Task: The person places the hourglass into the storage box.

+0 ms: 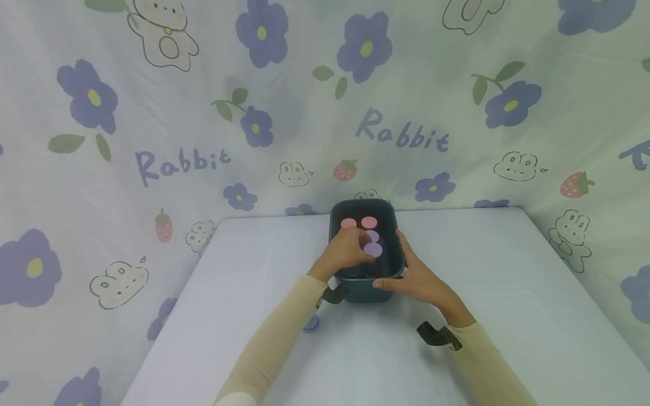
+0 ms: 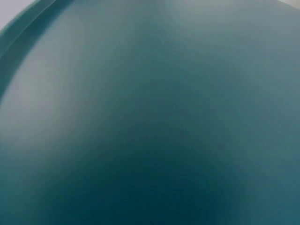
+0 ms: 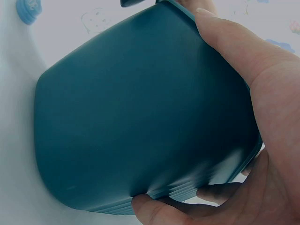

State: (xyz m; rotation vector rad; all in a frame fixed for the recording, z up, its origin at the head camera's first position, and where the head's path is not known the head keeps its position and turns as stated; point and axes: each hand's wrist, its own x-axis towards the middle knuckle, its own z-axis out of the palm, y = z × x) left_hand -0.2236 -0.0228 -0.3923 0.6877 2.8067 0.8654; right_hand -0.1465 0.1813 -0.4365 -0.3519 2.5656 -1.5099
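A deep dark teal box stands on the white table with several round-topped pieces inside. Two pink pieces are toward its far end, and a purple piece sits nearer the middle. My left hand reaches over the left rim and pinches another purple round piece between thumb and fingers. My right hand grips the box's near right corner, thumb along the near rim and fingers against the right side. The left wrist view shows only the blurred box wall.
A blue ribbed round piece lies on the table left of the box, partly behind the left sleeve. Beyond the table's far edge hangs a cloth printed with flowers and rabbits.
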